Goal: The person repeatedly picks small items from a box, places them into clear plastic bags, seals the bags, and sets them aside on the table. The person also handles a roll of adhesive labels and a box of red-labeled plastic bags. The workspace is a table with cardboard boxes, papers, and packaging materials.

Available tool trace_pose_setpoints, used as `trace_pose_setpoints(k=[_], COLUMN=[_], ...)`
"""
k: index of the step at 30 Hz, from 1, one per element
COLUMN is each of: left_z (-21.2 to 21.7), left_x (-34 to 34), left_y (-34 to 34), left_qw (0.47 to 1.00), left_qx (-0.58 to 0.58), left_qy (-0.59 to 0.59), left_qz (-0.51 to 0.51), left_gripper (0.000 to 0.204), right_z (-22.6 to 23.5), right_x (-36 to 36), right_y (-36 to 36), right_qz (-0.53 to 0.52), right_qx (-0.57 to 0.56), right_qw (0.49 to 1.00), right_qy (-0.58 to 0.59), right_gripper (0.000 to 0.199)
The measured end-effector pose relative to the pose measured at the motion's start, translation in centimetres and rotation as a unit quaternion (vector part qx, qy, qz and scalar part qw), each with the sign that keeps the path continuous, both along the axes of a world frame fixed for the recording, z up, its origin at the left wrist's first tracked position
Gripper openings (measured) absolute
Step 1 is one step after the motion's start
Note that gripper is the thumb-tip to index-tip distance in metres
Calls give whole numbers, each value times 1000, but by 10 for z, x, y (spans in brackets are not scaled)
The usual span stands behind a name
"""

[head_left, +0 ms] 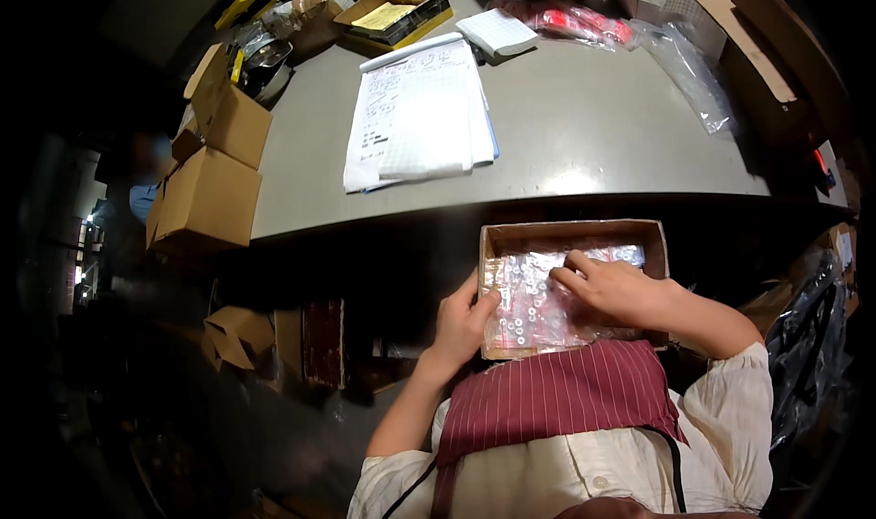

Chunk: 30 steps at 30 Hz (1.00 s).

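A shallow cardboard box rests against my body, just below the table's front edge. Inside it lie several clear zip bags with red seal lines, holding small white ring-shaped parts. My left hand grips the box's left wall, thumb over the rim and the other fingers partly hidden outside. Reaching in from the right, my right hand has its fingers bent and closed on the plastic of a bag near the middle. The fingertips partly cover what they pinch.
A grey table stretches ahead, with a written notepad and a smaller pad on it. An open carton stands at its left edge. Plastic bags and a long cardboard box lie at the right.
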<state>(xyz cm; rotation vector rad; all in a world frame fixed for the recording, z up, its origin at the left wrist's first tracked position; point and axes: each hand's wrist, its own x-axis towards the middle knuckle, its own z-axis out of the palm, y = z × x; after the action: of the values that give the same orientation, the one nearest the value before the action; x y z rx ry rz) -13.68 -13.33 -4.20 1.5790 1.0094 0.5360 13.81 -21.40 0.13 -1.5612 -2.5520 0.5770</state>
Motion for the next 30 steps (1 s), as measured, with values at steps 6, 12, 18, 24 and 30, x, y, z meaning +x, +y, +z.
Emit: trace_pose_setpoints(k=[6,12,18,24,30], left_z=[47,118,135,101,100], left_x=[-37,-53,-35,26,127], left_y=[-9,32,113,215,256], left_qw=[998,991,986,987,982], left_qx=[27,97,91,137,188], left_qy=[-23,-70,-117,-61,3], left_qz=[51,68,70,55,6], left_gripper=[44,42,40,37,57], right_z=[31,95,140,127,131], right_x=[0,6,22,56,82], right_y=[30,79,122,178,213], right_qz=[42,-4,45,-100,-183], right_qx=[17,-55,48,27,-31], right_qw=[984,966,970,883,867], right_qy=[171,252,236,458,463], right_gripper=[23,49,58,32,31])
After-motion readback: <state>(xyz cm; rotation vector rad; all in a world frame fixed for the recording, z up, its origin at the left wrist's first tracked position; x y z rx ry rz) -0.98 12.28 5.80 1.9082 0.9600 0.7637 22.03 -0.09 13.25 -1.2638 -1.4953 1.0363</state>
